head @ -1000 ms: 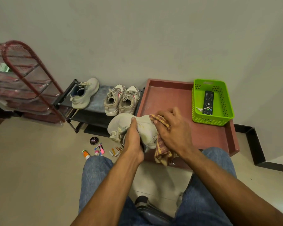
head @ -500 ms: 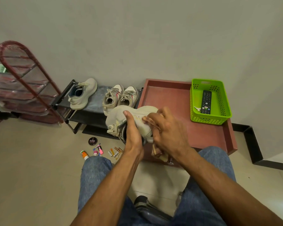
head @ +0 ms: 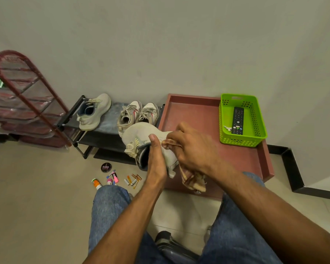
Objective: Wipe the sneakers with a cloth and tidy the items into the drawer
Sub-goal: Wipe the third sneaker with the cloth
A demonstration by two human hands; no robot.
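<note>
Head view, wiping step under way: the pale sneaker (head: 141, 137) is held up over the front left corner of the red drawer (head: 198, 115). Left hand (head: 156, 159) grips its collar, thumb on the upper. Right hand (head: 194, 149) is curled round the checked cloth (head: 192, 181), pressing it on the shoe's side. Next, I'd judge, more strokes, then the small items (head: 113, 178) on the floor need gathering.

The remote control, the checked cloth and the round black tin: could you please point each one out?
remote control (head: 237, 120), head view, middle of its button face.
checked cloth (head: 193, 181), head view, hanging end.
round black tin (head: 106, 167), head view, lid centre.
</note>
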